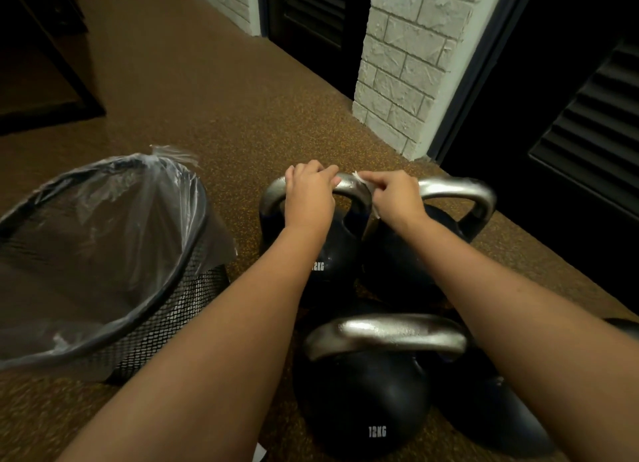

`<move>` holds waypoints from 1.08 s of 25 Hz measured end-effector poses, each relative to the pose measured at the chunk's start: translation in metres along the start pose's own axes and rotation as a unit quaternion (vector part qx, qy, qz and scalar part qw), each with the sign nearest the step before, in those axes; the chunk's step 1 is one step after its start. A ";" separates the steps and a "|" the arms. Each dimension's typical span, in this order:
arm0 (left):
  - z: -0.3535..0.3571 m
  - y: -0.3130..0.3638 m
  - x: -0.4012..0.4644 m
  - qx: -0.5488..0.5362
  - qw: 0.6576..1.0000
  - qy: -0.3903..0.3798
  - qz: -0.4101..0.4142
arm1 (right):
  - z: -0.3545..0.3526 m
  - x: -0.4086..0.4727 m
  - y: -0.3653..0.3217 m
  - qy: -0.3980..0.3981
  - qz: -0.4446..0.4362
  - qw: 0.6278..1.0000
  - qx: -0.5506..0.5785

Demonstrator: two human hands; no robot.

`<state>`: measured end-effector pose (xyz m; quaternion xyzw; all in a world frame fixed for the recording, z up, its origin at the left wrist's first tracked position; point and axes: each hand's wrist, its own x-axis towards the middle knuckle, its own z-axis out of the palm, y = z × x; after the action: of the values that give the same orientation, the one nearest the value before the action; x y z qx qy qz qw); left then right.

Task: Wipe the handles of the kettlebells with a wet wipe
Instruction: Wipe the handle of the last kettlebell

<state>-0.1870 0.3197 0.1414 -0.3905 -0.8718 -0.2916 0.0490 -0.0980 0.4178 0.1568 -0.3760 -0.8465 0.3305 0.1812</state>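
Observation:
Three black kettlebells with silver handles stand on the floor. My left hand (308,194) grips the top of the far left kettlebell's handle (347,185). My right hand (394,196) pinches a white wet wipe (359,179) against the right end of that same handle. Beside it stands the far right kettlebell (460,192), its handle bare. The near kettlebell (366,389), marked 12KG, sits between my forearms with its handle (387,333) free.
A black mesh waste bin (103,275) lined with a clear plastic bag stands to the left. A white brick pillar (411,67) and dark louvred doors (587,122) lie behind the kettlebells. Speckled brown floor (214,108) stretches ahead and left.

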 end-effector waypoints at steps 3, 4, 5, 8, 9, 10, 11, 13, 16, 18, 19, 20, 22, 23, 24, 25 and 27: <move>0.000 -0.001 0.000 -0.006 1.000 0.002 0.001 | 0.000 0.010 0.008 -0.044 0.010 0.999 -0.005; 0.001 -0.001 0.001 -0.005 1.000 0.002 -0.001 | -0.002 0.019 0.009 -0.079 0.025 0.996 -0.020; 0.002 -0.002 0.002 -0.001 1.000 0.001 -0.003 | -0.005 0.028 0.007 -0.119 0.034 0.992 -0.036; 0.003 -0.003 0.002 0.008 1.000 0.006 0.004 | -0.018 0.040 -0.002 -0.181 -0.001 0.982 -0.045; 0.004 -0.003 0.002 0.004 1.000 0.012 0.005 | -0.021 0.041 0.000 -0.179 -0.031 0.983 -0.037; 0.004 -0.004 0.002 0.000 1.000 0.016 0.005 | -0.022 0.040 0.005 -0.166 -0.055 0.984 -0.028; 0.004 -0.004 0.001 -0.003 1.000 0.018 0.005 | -0.021 0.036 0.010 -0.153 -0.067 0.986 -0.018; 0.005 -0.004 0.000 -0.012 1.000 0.019 0.006 | -0.014 0.030 0.020 -0.130 -0.061 0.990 -0.001; 0.002 -0.004 -0.002 -0.036 0.999 0.019 0.007 | -0.007 0.025 0.022 -0.104 -0.040 0.993 -0.025; -0.002 -0.006 -0.003 -0.047 0.999 0.009 0.004 | -0.010 0.020 0.018 -0.079 -0.069 0.994 -0.028; -0.004 -0.007 -0.004 -0.040 0.999 0.002 0.002 | -0.013 0.015 0.019 -0.074 -0.090 0.993 -0.024; -0.006 -0.008 -0.006 -0.029 1.000 -0.003 -0.003 | -0.014 0.010 0.022 -0.079 -0.108 0.991 -0.019; -0.008 -0.010 -0.011 -0.011 1.000 0.001 -0.012 | -0.012 0.003 0.031 -0.105 -0.117 0.988 0.004; -0.008 -0.012 -0.013 -0.006 1.000 0.005 -0.009 | -0.009 0.002 0.036 -0.113 -0.102 0.988 0.016; -0.009 -0.013 -0.015 -0.004 1.000 0.008 0.002 | -0.006 0.004 0.039 -0.112 -0.083 0.990 0.029; -0.009 -0.014 -0.017 -0.006 1.000 0.010 0.012 | -0.003 0.006 0.040 -0.104 -0.065 0.992 0.042; -0.008 -0.015 -0.017 -0.018 1.000 0.016 0.017 | -0.002 0.007 0.037 -0.073 -0.049 0.995 0.057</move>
<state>-0.1870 0.2970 0.1359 -0.4013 -0.8589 -0.3124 0.0613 -0.0828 0.4426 0.1334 -0.2985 -0.8547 0.3952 0.1559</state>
